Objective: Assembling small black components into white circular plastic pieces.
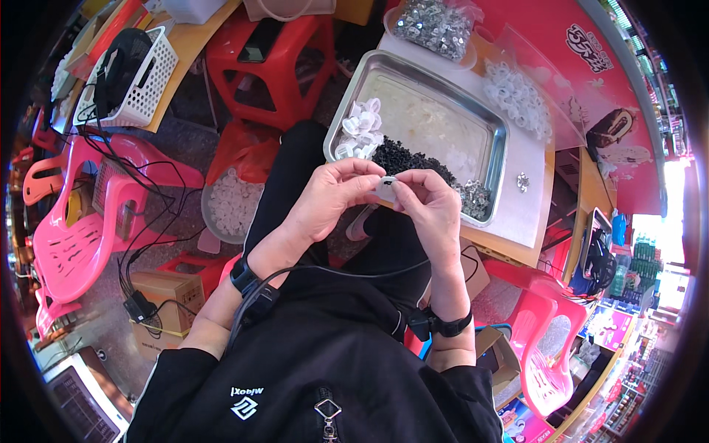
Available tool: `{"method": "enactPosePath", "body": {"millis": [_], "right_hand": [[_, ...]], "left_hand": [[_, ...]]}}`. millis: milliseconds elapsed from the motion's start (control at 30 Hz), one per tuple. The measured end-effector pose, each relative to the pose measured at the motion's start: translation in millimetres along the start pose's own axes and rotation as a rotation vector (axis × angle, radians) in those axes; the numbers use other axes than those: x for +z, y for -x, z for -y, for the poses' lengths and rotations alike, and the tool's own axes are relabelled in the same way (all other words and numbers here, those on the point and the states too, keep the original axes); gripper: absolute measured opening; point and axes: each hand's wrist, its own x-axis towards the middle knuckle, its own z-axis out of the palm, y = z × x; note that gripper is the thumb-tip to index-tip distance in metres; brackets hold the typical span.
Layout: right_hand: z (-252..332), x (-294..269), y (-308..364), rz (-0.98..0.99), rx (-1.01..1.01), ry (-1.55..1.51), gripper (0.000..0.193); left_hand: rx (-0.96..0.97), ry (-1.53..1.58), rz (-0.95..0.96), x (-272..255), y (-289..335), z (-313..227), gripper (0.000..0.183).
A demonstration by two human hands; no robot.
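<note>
My left hand [332, 193] and my right hand [432, 210] meet at the near edge of a metal tray [421, 100]. Their fingertips pinch a small white plastic piece [385, 186] from both sides, and a dark bit shows on its top. Inside the tray, white ring-like plastic parts [360, 129] are heaped at the left. Small black parts [413, 157] lie along the near side, just beyond my fingers. A pile of small shiny metal parts [474, 198] fills the near right corner, beside my right hand.
More white rings [517, 100] and a few metal pieces [523, 182] lie right of the tray. Behind it sits a bag of metal parts [436, 29]. Leftward are a red stool [273, 70] with a phone [260, 40], a tub of white pieces [235, 205] and a pink chair [70, 251].
</note>
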Motion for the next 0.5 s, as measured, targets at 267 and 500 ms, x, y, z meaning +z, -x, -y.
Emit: {"method": "enactPosePath", "body": {"millis": [267, 500], "right_hand": [[-3.1, 8.9, 2.1, -0.073, -0.113, 0.065, 0.008], [-1.9, 15.8, 1.8, -0.154, -0.375, 0.269, 0.012]], "left_hand": [[0.336, -0.548, -0.078, 10.9, 3.6, -3.1, 0.014], [0.505, -0.59, -0.104, 11.3, 1.9, 2.6, 0.011]]}}
